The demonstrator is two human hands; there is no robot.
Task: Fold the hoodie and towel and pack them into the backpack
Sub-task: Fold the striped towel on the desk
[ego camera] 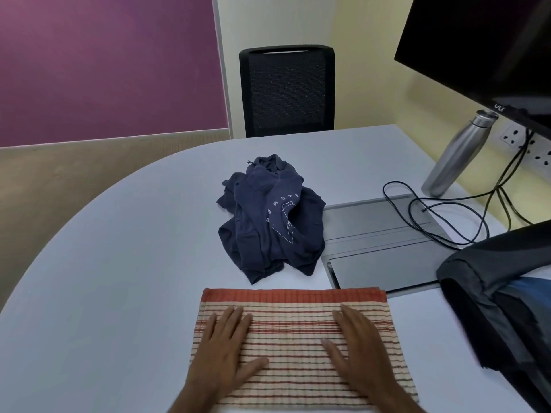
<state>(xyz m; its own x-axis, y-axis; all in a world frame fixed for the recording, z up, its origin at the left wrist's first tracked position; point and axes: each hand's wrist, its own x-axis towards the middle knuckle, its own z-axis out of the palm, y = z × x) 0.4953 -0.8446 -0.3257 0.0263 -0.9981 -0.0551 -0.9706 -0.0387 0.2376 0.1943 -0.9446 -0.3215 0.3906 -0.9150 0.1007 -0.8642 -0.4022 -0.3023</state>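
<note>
A: So, the table (119,248) first — what's on it?

B: One backpack (492,308) at the right edge, one hoodie (268,222) in a heap mid-table, one striped towel (295,329) nearest, folded flat. Left hand (223,344) and right hand (357,347) lie on it, fingers straight, pressing, not gripping.

A: Risks?

B: The fold may slip open when lifted — and the hoodie is not yet folded.

The hoodie (269,222) reads "PERSPE"; the monitor (489,49) "vu".
</note>
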